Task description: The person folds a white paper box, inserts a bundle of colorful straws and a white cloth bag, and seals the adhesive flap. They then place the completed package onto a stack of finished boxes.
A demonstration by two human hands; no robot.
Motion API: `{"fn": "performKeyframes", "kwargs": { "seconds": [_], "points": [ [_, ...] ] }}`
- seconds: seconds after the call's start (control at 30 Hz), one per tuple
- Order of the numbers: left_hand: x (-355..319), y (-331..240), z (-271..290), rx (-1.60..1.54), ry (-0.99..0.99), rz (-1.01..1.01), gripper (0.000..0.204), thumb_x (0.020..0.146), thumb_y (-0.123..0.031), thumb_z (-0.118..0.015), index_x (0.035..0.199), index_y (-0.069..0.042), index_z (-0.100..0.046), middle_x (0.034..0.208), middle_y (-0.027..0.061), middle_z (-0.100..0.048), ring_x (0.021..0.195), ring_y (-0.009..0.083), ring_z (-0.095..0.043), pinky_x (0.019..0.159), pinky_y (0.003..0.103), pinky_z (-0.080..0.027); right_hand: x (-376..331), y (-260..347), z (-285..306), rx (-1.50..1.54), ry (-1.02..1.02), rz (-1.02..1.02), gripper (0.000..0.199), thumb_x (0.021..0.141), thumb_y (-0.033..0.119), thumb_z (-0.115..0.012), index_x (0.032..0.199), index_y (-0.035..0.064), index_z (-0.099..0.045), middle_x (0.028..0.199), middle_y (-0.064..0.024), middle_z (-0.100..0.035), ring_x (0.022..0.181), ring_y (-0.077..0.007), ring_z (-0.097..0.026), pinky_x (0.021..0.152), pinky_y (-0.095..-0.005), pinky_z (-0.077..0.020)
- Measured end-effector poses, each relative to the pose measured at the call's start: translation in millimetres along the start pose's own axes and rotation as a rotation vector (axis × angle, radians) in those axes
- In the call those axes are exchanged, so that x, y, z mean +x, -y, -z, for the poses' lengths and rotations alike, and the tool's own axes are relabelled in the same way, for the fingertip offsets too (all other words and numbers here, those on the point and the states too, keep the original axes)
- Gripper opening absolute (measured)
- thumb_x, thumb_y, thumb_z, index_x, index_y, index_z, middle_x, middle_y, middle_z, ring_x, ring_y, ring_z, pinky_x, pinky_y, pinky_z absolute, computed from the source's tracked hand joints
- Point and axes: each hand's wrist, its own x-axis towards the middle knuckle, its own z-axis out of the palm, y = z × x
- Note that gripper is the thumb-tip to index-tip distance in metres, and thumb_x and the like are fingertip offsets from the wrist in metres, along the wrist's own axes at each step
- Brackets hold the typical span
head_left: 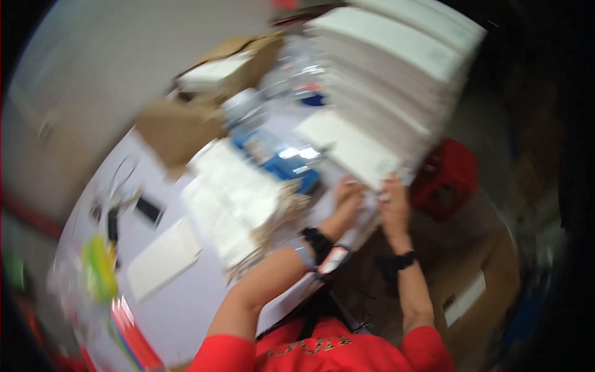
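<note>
Both hands meet at the near corner of a flat white piece, like a carton or thick card, which lies against the foot of a tall stack of white flat cartons. My right hand has its fingertips on that corner and seems to grip it. Curled fingers of my left hand touch the near edge close by; motion blur hides what they hold, if anything. Left of my left wrist lies a pile of white cloth bags with beige drawstrings. Beyond it is a clear and blue plastic package.
On the round table's left part lie a white flat carton, a dark phone-like object and a yellow-green packet. Open brown boxes stand at the back. A red plastic stool is beside the stack.
</note>
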Motion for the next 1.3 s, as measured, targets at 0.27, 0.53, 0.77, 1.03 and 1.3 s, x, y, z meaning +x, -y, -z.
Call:
{"fn": "performKeyframes", "kwargs": {
  "seconds": [0.27,0.53,0.77,1.03,1.3],
  "points": [
    [-239,-166,45,0.482,0.308,-0.156,0.019,0.088,-0.012,-0.063,0.104,-0.002,-0.063,0.098,0.0083,-0.066,0.092,0.0177,-0.063,0.078,0.029,-0.05,-51,117,49,0.222,0.19,0.038,0.025,0.083,0.001,-0.058,0.108,-0.0016,-0.06,0.11,-0.0174,-0.061,0.106,-0.0331,-0.057,0.091,-0.039,-0.0446],
    [-351,-224,356,1.661,-0.663,0.15,0.095,0.066,-0.053,-0.078,0.142,-0.012,-0.037,0.145,0.0171,-0.037,0.132,0.0369,-0.037,0.107,0.047,-0.033,-34,294,-44,0.7,0.801,0.481,0.021,0.081,0.006,-0.064,0.102,0.0015,-0.064,0.097,-0.0172,-0.065,0.087,-0.0327,-0.064,0.075,-0.0365,-0.0517],
    [-337,-218,397,1.648,-0.53,0.388,0.115,0.054,-0.062,-0.079,0.147,-0.015,-0.029,0.151,0.017,-0.027,0.141,0.0378,-0.02,0.108,0.062,-0.021,-6,368,-207,0.325,0.857,0.515,0.042,0.081,0.02,-0.064,0.118,0.0028,-0.054,0.105,-0.0215,-0.061,0.099,-0.036,-0.059,0.085,-0.0435,-0.0478],
    [-348,-207,397,1.639,-0.612,0.318,0.121,0.048,-0.063,-0.08,0.147,-0.015,-0.028,0.151,0.0167,-0.026,0.143,0.036,-0.018,0.108,0.065,-0.016,-16,382,-274,0.623,0.839,-0.212,0.039,0.083,0.022,-0.067,0.113,0.0,-0.056,0.091,-0.0113,-0.063,0.082,-0.0215,-0.063,0.075,-0.0315,-0.05],
    [-365,-231,391,1.688,-0.711,-0.446,0.09,0.058,-0.043,-0.083,0.135,-0.012,-0.048,0.125,0.0162,-0.05,0.117,0.0358,-0.046,0.102,0.051,-0.033,0,416,-213,1.364,1.025,-0.479,0.026,0.091,0.016,-0.06,0.113,0.0026,-0.06,0.102,-0.0055,-0.065,0.085,-0.0097,-0.061,0.078,-0.0236,-0.049]
  ]
}}
